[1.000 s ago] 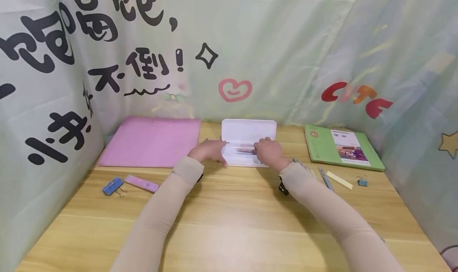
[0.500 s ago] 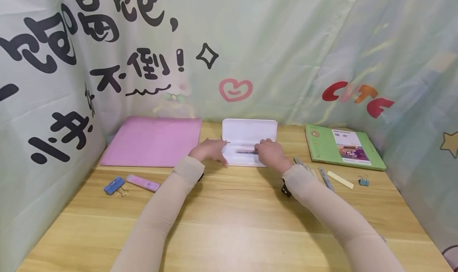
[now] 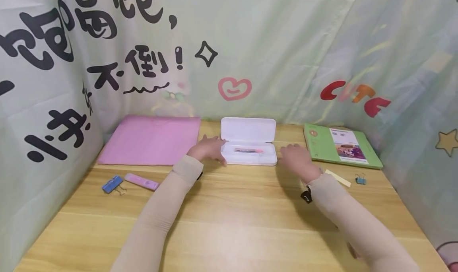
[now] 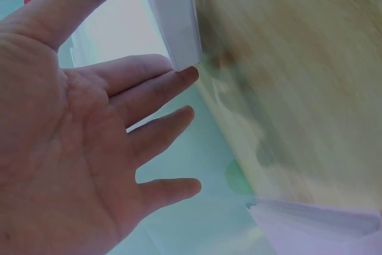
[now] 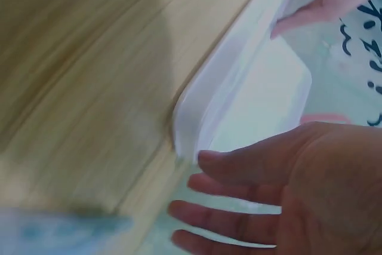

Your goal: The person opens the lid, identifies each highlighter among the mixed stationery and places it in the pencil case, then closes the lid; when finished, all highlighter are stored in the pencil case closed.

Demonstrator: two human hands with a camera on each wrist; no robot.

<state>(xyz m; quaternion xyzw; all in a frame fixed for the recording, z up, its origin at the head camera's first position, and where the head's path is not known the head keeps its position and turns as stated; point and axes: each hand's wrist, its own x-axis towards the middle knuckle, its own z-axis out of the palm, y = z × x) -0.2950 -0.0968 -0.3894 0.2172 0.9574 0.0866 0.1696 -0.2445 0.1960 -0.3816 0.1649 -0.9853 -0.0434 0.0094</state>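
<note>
An open white pencil case (image 3: 247, 160) stands at the back middle of the table, its lid (image 3: 248, 129) raised. Inside lies a slim pen (image 3: 247, 150) with a pink end. My left hand (image 3: 207, 148) touches the case's left end; in the left wrist view its fingers (image 4: 158, 135) are straight and spread, the thumb on the other side of that end. Just right of the case, my right hand (image 3: 296, 160) holds nothing, its fingers (image 5: 221, 219) loosely extended. The sleeve and hand hide the pens on the right.
A pink folder (image 3: 154, 140) lies at back left, a green book (image 3: 343, 146) at back right. Nearer left are a blue binder clip (image 3: 112, 184) and a pink-purple stick (image 3: 141, 181). A cream strip (image 3: 338, 178) and a small blue clip (image 3: 361, 179) lie right.
My right hand has let go of the pen, which now lies in the case, and has moved right, out of the case. The left hand stays at the case's left end.
</note>
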